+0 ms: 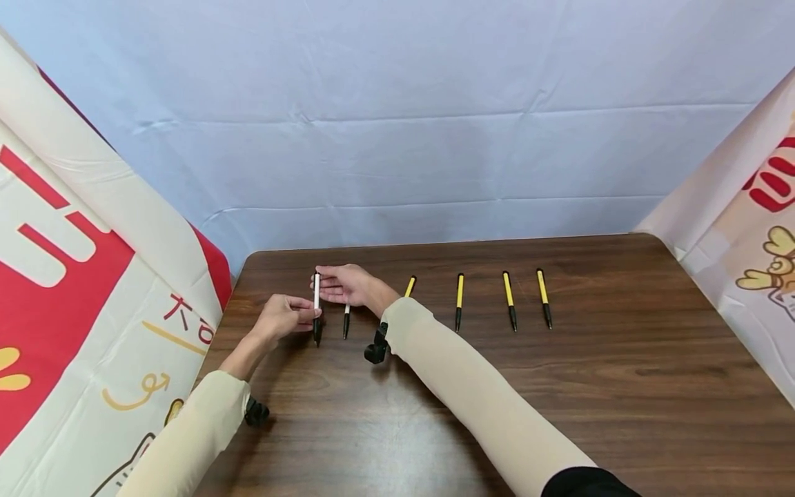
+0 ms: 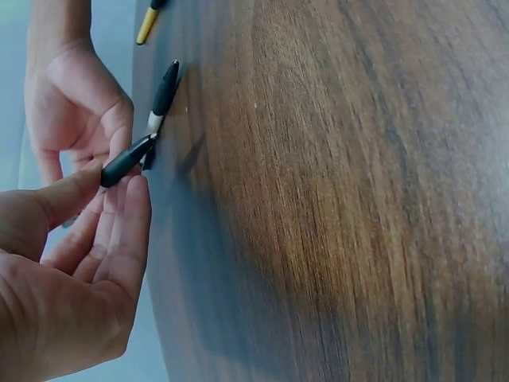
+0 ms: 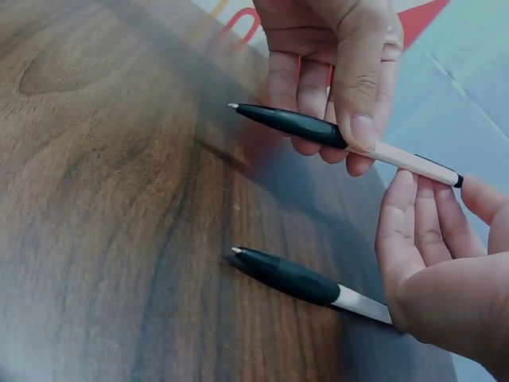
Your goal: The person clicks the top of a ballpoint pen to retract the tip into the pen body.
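A white pen with a black grip (image 1: 317, 293) is held up off the table at its left end. My left hand (image 1: 281, 319) pinches it between thumb and fingers, near where the black grip meets the white barrel. At the pen's upper end is my right hand (image 1: 352, 285); its fingertips touch the barrel while the thumb presses the black end, as the right wrist view shows. The held pen's tip (image 3: 233, 106) sticks out. Below the right hand a second white pen with a black grip (image 3: 294, 278) lies on the table, partly hidden by that hand.
Several yellow pens with black grips lie in a row to the right, among them one (image 1: 459, 300) and the rightmost (image 1: 544, 297). The right forearm covers part of the nearest yellow pen (image 1: 410, 286). Cloth (image 1: 435, 172) hangs behind the brown wooden table (image 1: 621, 359).
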`<action>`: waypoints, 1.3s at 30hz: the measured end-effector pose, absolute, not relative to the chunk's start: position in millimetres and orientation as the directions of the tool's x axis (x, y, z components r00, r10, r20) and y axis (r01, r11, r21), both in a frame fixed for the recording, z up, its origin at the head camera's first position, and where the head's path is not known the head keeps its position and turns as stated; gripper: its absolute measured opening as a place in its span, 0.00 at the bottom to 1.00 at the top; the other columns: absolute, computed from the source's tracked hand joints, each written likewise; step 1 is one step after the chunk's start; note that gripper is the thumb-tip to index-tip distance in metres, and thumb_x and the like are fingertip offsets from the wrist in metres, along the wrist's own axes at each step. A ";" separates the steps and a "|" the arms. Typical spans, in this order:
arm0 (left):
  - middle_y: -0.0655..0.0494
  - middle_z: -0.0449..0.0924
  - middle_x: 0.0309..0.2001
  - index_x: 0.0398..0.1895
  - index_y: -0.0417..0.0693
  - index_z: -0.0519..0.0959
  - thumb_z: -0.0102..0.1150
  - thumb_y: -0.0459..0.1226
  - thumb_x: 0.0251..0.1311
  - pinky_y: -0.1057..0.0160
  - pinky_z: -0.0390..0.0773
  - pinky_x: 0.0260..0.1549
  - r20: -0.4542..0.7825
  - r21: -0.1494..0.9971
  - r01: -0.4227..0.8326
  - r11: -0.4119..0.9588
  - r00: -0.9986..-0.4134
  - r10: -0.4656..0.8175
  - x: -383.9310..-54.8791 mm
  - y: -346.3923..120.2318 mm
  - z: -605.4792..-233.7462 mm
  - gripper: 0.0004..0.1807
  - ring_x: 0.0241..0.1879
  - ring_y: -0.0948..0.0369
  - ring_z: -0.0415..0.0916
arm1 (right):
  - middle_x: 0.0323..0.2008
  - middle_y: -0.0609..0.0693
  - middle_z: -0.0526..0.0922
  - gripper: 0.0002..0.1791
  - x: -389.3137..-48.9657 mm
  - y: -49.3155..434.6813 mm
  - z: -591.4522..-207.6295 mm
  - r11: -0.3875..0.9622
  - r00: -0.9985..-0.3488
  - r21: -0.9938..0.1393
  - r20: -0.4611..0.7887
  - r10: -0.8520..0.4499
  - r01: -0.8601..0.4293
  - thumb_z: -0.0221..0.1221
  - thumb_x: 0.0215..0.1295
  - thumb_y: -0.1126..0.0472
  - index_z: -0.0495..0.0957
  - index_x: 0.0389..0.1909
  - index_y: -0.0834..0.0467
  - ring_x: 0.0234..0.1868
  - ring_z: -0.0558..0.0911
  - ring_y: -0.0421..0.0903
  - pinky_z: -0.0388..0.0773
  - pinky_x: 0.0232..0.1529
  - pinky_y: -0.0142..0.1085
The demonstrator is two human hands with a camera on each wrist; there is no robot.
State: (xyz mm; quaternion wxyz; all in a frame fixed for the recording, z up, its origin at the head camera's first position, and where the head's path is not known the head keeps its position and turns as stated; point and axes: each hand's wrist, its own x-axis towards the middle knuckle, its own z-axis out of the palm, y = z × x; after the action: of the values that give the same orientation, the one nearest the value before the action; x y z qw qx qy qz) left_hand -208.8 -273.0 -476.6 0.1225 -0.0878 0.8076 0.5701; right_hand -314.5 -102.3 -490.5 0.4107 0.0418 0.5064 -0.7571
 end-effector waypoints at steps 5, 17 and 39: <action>0.49 0.90 0.36 0.51 0.22 0.82 0.67 0.28 0.69 0.58 0.90 0.40 -0.299 0.916 -0.281 0.288 -0.954 0.018 -207.8 -275.7 -473.6 0.15 0.34 0.64 0.87 | 0.43 0.57 0.91 0.15 -315.9 -99.8 -487.0 -0.145 -0.631 -0.711 -0.486 -0.605 0.688 0.63 0.78 0.54 0.86 0.46 0.64 0.43 0.89 0.48 0.85 0.59 0.40; 0.51 0.91 0.37 0.56 0.19 0.79 0.65 0.27 0.71 0.62 0.90 0.38 -0.335 0.930 -0.325 0.169 -0.941 0.036 -204.1 -282.3 -475.7 0.18 0.34 0.65 0.87 | 0.44 0.57 0.90 0.15 -314.1 -94.7 -482.7 -0.130 -0.568 -0.659 -0.513 -0.643 0.741 0.61 0.80 0.53 0.84 0.44 0.63 0.51 0.87 0.52 0.79 0.68 0.44; 0.51 0.90 0.36 0.56 0.17 0.77 0.64 0.25 0.70 0.62 0.90 0.38 -0.328 0.938 -0.321 0.130 -0.944 0.031 -198.9 -280.5 -472.0 0.17 0.33 0.64 0.88 | 0.46 0.57 0.91 0.14 -307.8 -98.1 -483.1 -0.179 -0.503 -0.523 -0.582 -0.639 0.833 0.67 0.73 0.54 0.89 0.41 0.62 0.45 0.88 0.49 0.81 0.64 0.42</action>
State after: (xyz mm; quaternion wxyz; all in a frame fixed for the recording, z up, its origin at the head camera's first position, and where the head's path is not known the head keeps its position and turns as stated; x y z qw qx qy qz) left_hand -198.9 -280.5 -472.0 0.1351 -0.0981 0.7394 0.6523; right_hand -307.8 -98.1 -483.1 0.4848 0.1161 0.4187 -0.7590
